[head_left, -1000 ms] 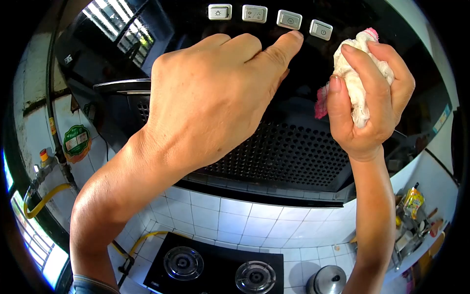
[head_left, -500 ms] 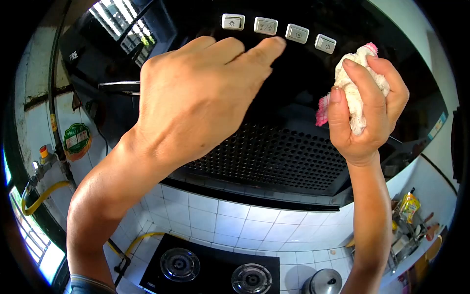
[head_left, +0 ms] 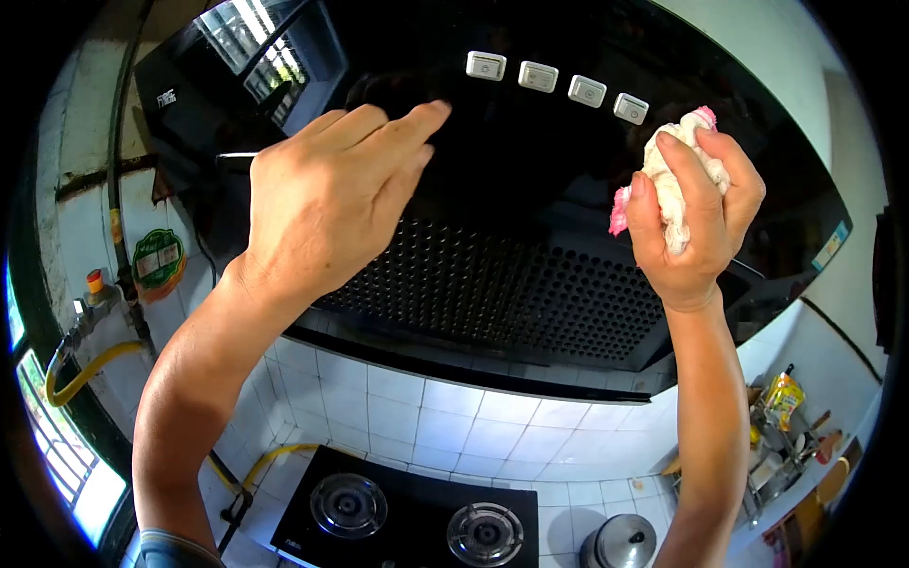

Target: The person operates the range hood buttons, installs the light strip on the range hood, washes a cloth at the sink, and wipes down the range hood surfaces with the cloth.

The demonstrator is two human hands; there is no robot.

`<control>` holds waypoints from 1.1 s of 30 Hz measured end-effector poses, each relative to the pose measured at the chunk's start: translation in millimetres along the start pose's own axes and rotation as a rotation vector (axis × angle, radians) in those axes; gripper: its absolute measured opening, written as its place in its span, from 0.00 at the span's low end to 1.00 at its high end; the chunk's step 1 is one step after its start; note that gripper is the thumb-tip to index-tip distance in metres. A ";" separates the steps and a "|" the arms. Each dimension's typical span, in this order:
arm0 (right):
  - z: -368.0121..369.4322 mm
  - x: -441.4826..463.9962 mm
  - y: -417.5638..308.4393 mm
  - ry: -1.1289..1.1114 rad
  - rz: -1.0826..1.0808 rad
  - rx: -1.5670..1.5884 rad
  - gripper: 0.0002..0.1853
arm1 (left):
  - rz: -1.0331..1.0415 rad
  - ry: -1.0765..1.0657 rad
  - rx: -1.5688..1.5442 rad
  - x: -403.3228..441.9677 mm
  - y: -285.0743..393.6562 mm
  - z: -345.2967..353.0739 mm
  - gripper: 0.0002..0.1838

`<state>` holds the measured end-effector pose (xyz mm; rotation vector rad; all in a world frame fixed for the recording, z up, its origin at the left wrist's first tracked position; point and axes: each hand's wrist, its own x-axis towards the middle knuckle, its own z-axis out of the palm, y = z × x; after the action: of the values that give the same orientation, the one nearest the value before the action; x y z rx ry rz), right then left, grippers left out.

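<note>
A black range hood with a glossy front fills the upper view. Its four-sided silver push buttons sit in a slanting row. My left hand is over the hood's panel, left of the buttons and apart from them. Its index finger points out, the other fingers are bent, and it holds nothing that I can see; the palm is hidden. My right hand grips a crumpled white cloth with pink edges, at the hood's right side, below the rightmost button. Whether the cloth touches the panel I cannot tell.
Below the hood stands a black two-burner gas stove, with a lidded metal pot to its right. A dish rack with utensils is at the lower right. A yellow hose and a pipe run along the left wall by a window.
My left hand has moved left and slightly down, away from the buttons. My right hand, still on the cloth, has shifted a little left. The view has tilted slightly.
</note>
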<state>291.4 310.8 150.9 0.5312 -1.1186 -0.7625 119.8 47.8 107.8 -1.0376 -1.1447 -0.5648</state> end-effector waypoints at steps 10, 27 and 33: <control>20.7 69.5 -28.3 0.021 0.168 -0.106 0.22 | -0.069 0.035 -0.097 -35.3 -33.5 -27.3 0.22; 26.6 114.5 -66.2 -0.170 -0.091 0.221 0.22 | -0.310 0.257 -0.707 14.8 -6.1 -14.5 0.13; -127.1 37.2 21.7 -0.277 0.188 -0.157 0.22 | 0.057 0.331 -0.606 95.1 95.8 12.4 0.10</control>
<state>424.6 296.8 143.0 0.1874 -1.3303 -0.7664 225.6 113.8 160.9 -1.4189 -0.6544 -1.0323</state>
